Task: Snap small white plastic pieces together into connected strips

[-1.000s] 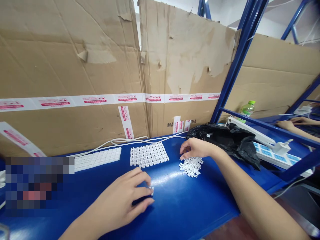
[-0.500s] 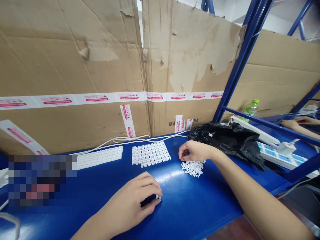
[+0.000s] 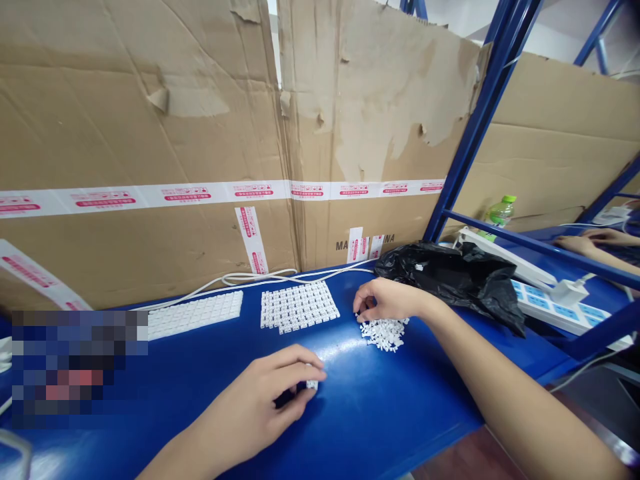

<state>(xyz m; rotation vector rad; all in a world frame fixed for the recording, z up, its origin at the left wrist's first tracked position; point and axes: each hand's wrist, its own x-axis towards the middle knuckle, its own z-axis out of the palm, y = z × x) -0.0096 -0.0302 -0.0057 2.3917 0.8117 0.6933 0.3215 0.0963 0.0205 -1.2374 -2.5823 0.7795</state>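
My left hand (image 3: 275, 393) is closed in a pinch on a small white plastic block (image 3: 312, 385), just above the blue tabletop. Over a heap of tiny white plastic pieces (image 3: 384, 335) is my right hand (image 3: 385, 299), its fingers curled together. A speck of white shows at its fingertips, apparently one of those pieces. Beyond my left hand lies a sheet of white blocks in close rows (image 3: 299, 307), with dark openings on top. To its left is a second white panel of rows (image 3: 195, 315), plainer on top.
A crumpled black plastic bag (image 3: 450, 280) lies behind the heap. White power strips (image 3: 560, 303) and a green-capped bottle (image 3: 500, 215) are at the right, by a blue metal frame (image 3: 487, 120). Cardboard (image 3: 150, 147) walls the back; white cables (image 3: 260, 277) run along it. Another person's hands (image 3: 583, 241) show far right.
The block in my left hand has turned, and those fingers have shifted slightly. A white speck now shows at my right fingertips. The whole view has moved a little.
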